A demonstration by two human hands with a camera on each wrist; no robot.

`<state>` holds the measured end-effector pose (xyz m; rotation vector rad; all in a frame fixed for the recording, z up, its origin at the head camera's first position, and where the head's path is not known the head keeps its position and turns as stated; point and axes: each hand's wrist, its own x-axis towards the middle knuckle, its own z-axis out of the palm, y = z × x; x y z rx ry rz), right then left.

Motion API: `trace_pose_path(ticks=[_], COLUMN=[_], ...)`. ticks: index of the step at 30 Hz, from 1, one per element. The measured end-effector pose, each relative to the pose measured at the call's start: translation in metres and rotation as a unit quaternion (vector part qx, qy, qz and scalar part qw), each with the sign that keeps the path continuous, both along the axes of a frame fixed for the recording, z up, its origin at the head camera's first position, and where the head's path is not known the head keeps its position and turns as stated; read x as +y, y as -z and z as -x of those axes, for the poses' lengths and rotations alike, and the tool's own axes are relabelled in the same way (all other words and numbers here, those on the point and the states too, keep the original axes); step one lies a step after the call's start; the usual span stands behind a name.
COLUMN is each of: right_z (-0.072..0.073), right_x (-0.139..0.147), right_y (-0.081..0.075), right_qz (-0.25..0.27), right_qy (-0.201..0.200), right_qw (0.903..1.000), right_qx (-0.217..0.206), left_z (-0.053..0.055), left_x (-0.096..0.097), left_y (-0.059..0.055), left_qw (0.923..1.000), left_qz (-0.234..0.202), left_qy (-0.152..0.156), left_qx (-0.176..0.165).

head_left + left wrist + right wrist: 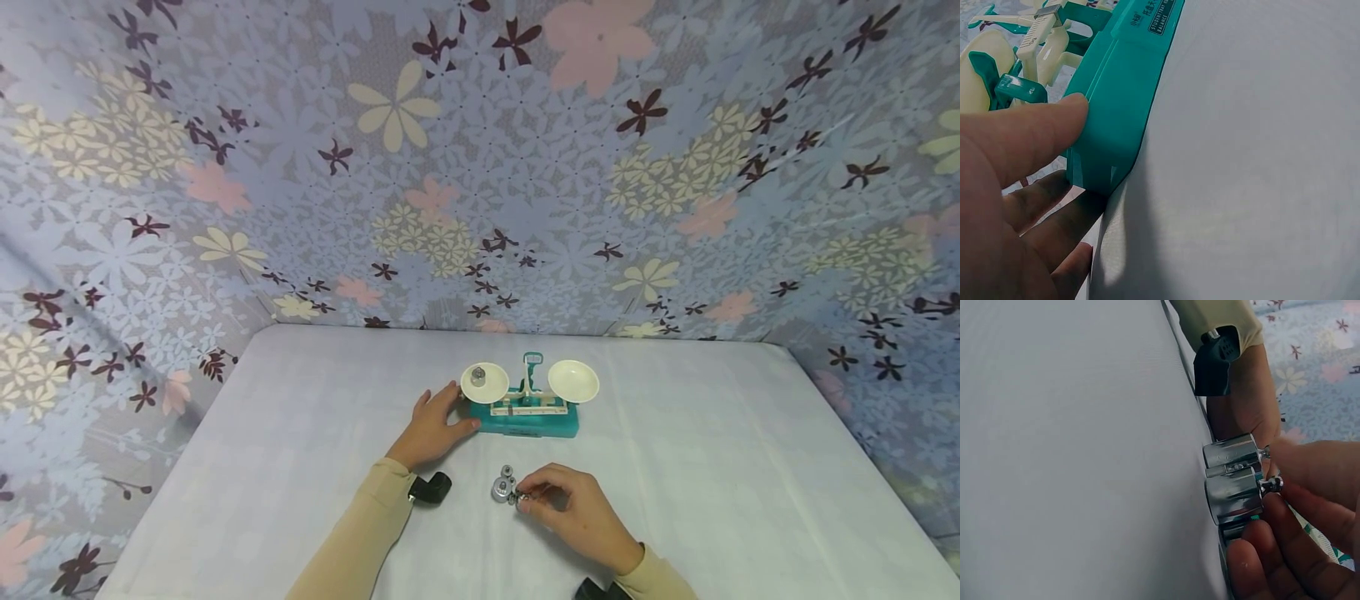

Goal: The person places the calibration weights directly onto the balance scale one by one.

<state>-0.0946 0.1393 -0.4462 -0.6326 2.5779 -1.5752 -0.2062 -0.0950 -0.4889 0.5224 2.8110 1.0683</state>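
A green student balance scale (528, 423) stands on the table with two white pans. One silver weight (478, 377) sits in its left pan (491, 396). My left hand (433, 425) holds the left end of the base, its thumb (1075, 119) against the green front and the other fingers round the end. In front of the scale stands a small cluster of knobbed silver weights (501, 489). My right hand (577, 508) pinches a small weight at the cluster's right side between thumb and fingers. Seen by the right wrist, shiny cylindrical weights (1232, 497) stand close together by the fingertips.
The scale's right pan (573, 382) is raised on its own arm. A pale cloth (712, 467) covers the table. Behind and beside it hangs flowered fabric (510, 167). Black wrist cameras (431, 489) sit on both forearms.
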Motion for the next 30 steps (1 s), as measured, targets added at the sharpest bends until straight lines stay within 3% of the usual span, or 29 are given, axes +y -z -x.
trace_pose_path(ticks=[15, 24, 30], right_z=[0.0031, 0.0025, 0.0013], right_x=[0.0026, 0.0019, 0.0023], right_y=[0.0053, 0.0054, 0.0044], right_qz=[-0.012, -0.020, -0.014], right_qy=[0.010, 0.013, 0.011], right_qw=[0.9994, 0.9996, 0.9997], right_qx=[-0.032, -0.016, 0.016], left_z=[-0.0008, -0.0007, -0.0008], left_x=[-0.0008, -0.0005, -0.0002], left_y=[0.0002, 0.0006, 0.0003], left_qw=[0.9999, 0.9998, 0.9997], left_qz=[-0.014, -0.022, -0.020], left_qy=[0.004, 0.000, -0.004], left_qx=[0.004, -0.004, -0.009])
